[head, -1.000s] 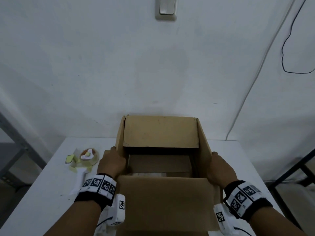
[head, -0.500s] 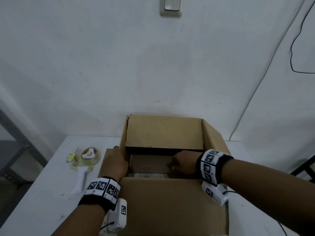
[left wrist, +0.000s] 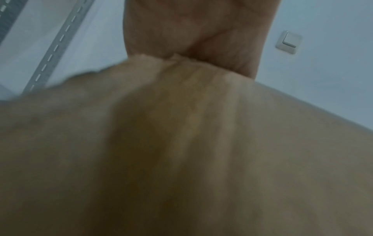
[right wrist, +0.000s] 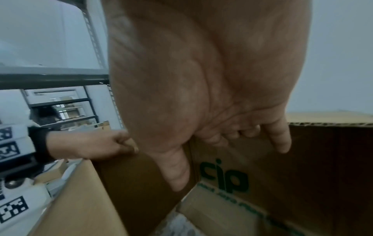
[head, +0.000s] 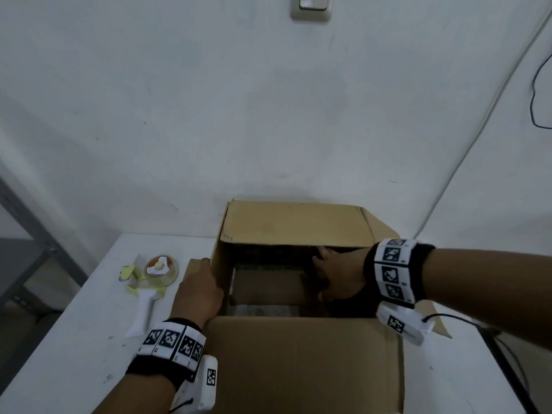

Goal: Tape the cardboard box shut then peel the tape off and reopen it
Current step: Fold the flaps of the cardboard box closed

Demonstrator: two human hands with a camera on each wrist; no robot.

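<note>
An open brown cardboard box (head: 298, 363) stands on a white table, its far flap upright and its right flap (head: 380, 227) leaning outward. My left hand (head: 198, 289) lies over the box's left wall. In the right wrist view this left hand (right wrist: 96, 145) pinches the wall's top edge. My right hand (head: 334, 276) reaches down inside the box. Its fingers (right wrist: 232, 134) curl over the top edge of an inner cardboard panel (right wrist: 224, 177) printed "cip". The left wrist view shows only my palm (left wrist: 191, 32) against blurred cardboard (left wrist: 181, 159).
A handheld tape dispenser (head: 152, 279) with a white handle lies on the table (head: 74, 339) left of the box. A metal shelf frame (head: 30, 234) stands at the far left. A wall switch (head: 310, 7) and a cable (head: 537, 85) are on the wall behind.
My right hand left the outside of the right flap and reached into the box. The right flap fell outward. My left hand stayed at the left wall.
</note>
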